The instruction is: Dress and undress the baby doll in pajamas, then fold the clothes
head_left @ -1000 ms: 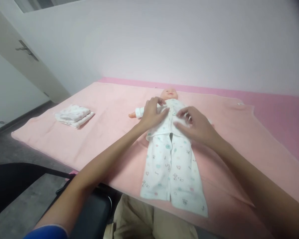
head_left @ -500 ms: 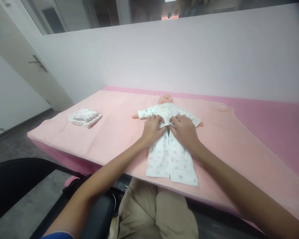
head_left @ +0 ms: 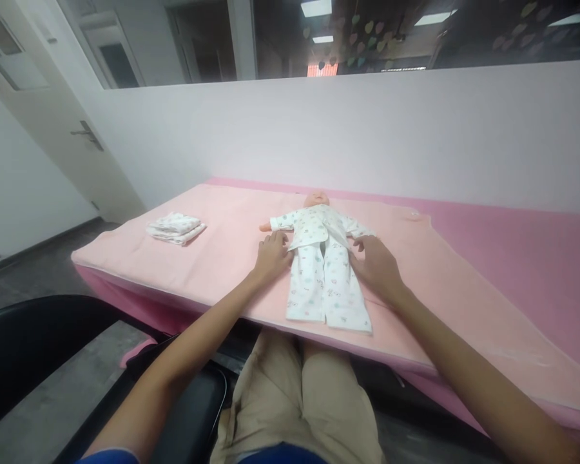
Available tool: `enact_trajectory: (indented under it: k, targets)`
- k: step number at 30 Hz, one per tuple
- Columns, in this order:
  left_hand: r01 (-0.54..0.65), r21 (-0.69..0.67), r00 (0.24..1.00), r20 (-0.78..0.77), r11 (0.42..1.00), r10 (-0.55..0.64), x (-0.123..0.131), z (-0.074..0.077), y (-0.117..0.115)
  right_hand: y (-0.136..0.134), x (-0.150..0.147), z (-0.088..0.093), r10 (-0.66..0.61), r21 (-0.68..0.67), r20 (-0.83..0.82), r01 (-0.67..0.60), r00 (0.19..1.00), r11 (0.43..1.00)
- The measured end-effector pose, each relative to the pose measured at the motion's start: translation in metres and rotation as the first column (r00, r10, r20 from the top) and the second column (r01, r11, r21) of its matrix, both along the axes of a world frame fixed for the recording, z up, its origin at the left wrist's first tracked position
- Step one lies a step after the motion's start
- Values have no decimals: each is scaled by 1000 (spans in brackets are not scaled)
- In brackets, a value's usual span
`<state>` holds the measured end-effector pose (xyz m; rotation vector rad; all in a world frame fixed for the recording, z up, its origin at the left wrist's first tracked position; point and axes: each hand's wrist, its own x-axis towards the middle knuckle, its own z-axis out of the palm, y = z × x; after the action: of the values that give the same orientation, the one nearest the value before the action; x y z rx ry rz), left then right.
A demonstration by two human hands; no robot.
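Observation:
A baby doll (head_left: 318, 198) lies on its back on the pink-covered table, dressed in a white patterned top (head_left: 312, 225) and white patterned trousers (head_left: 307, 290). The trouser legs reach towards the table's front edge. My left hand (head_left: 274, 256) is at the top's lower left edge, fingers curled, thumb and fingertips at the cloth. On the other side, my right hand (head_left: 377, 261) is bent beside the top's lower right edge, its fingertips near the doll's sleeve. Whether either hand pinches the fabric is too small to tell.
Folded white patterned cloths (head_left: 176, 228) lie on the left of the pink table cover (head_left: 232, 258). A white wall with a window stands behind the table. A black chair (head_left: 43, 348) is at the lower left, and a door (head_left: 53, 109) at the far left.
My hands have moved apart from the middle of the top's hem to its two sides. The top's front now lies flatter over the trouser waist. The view has tilted up slightly.

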<state>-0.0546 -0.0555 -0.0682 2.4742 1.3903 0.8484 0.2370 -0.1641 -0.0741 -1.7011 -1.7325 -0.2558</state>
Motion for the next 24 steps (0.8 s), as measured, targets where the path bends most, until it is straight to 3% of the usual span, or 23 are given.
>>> enact_trajectory:
  k: [3,6,9,12,16,19,21,24]
  targets:
    - [-26,-42,999,-38,999,25,2,-7,3,1,5,-11,-27,-105,-2,26,1000,994]
    - [-15,-35,999,-46,999,13,4,-8,5,3,5,-14,-12,-105,77,20,997,994]
    - [-13,-54,1000,-4,998,13,4,-1,-1,1,6,-9,-53,-51,110,59,993,997]
    - [-18,-101,998,54,995,23,-1,10,-16,-7,5,0,-55,-89,101,64,993,994]
    - [-42,-117,981,181,992,63,-13,19,-58,-42,-19,16,0,-120,43,5,999,993]
    - [-54,-144,962,258,988,90,-25,13,-103,-84,-51,22,221,-148,-37,-224,975,963]
    - [-14,-168,967,247,986,56,-32,6,-133,-108,-73,20,372,-199,-32,-371,928,907]
    - [82,-186,983,177,979,-49,-39,-5,-161,-122,-94,8,421,-230,16,-406,907,884]
